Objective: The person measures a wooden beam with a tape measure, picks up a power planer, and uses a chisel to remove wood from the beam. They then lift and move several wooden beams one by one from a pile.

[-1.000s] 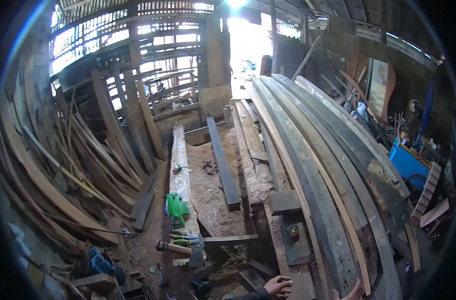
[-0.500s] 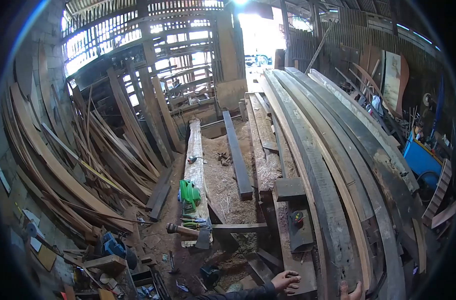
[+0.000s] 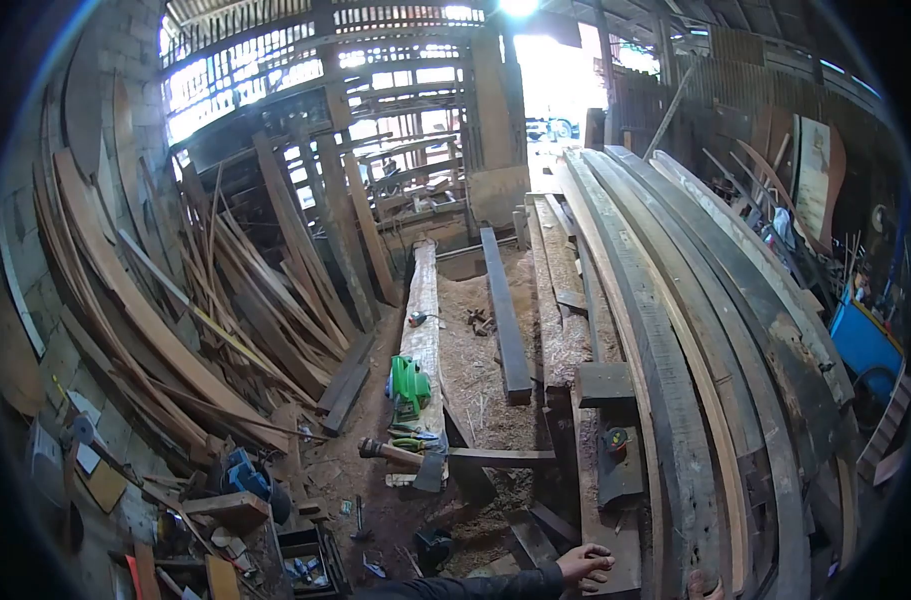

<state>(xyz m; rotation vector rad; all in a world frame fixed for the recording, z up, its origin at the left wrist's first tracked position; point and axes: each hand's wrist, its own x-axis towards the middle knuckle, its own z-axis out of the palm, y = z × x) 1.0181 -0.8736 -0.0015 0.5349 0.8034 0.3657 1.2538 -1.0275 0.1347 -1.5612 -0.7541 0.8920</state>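
My left hand (image 3: 584,567), in a dark sleeve, is at the bottom of the view over a flat board (image 3: 625,560). Its fingers are loosely bent and apart, and nothing shows in them. At the bottom edge, my right hand (image 3: 706,588) is cut off by the frame; thumb and fingers lie around the near end of a long grey plank (image 3: 665,380). A lighter plank (image 3: 710,385) runs beside it. Just beyond my left hand, a small round yellow-and-black tool (image 3: 615,441) sits on a dark wood block (image 3: 618,475).
Left of centre, a white-topped beam (image 3: 425,330) carries a green power tool (image 3: 409,385), pliers (image 3: 415,432) and an axe (image 3: 430,470). Many thin planks (image 3: 215,300) lean against the left wall. A dark beam (image 3: 503,320) lies above sawdust. A blue cart (image 3: 865,335) stands right.
The whole scene has shifted right and slightly down as the head camera turned left. Both hands stay at nearly the same places by the planks.
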